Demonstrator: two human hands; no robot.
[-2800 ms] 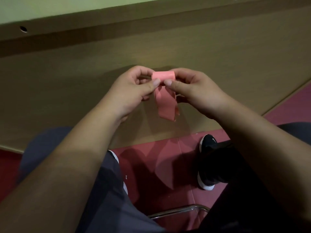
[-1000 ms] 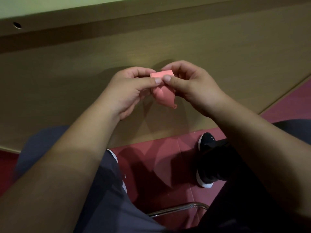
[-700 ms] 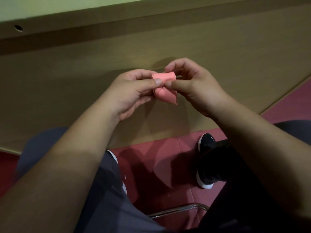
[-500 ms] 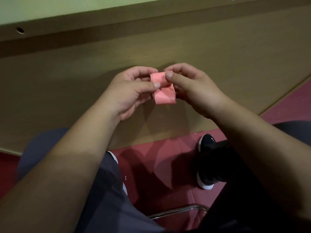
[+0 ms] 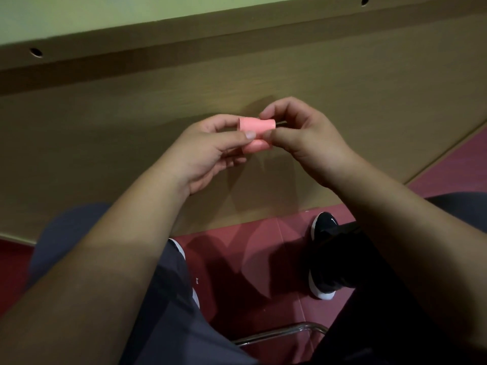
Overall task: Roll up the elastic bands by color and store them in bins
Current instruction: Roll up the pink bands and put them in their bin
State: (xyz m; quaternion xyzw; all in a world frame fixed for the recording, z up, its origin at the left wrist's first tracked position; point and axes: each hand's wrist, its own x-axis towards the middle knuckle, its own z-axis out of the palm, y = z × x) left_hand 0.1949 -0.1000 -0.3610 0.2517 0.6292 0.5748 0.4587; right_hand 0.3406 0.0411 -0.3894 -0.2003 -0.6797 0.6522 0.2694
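Pink elastic band (image 5: 257, 134), wound into a short roll, sits in mid-air between both hands in the head view. The left hand (image 5: 208, 151) pinches its left end, thumb on the near side and fingers curled behind. The right hand (image 5: 308, 143) pinches the right end between thumb and curled fingers. One band and two hands show. Behind them stands a brown wooden panel (image 5: 369, 88); below lie a dark red floor (image 5: 253, 259), one black shoe (image 5: 324, 254) and a metal chair rail (image 5: 279, 333).
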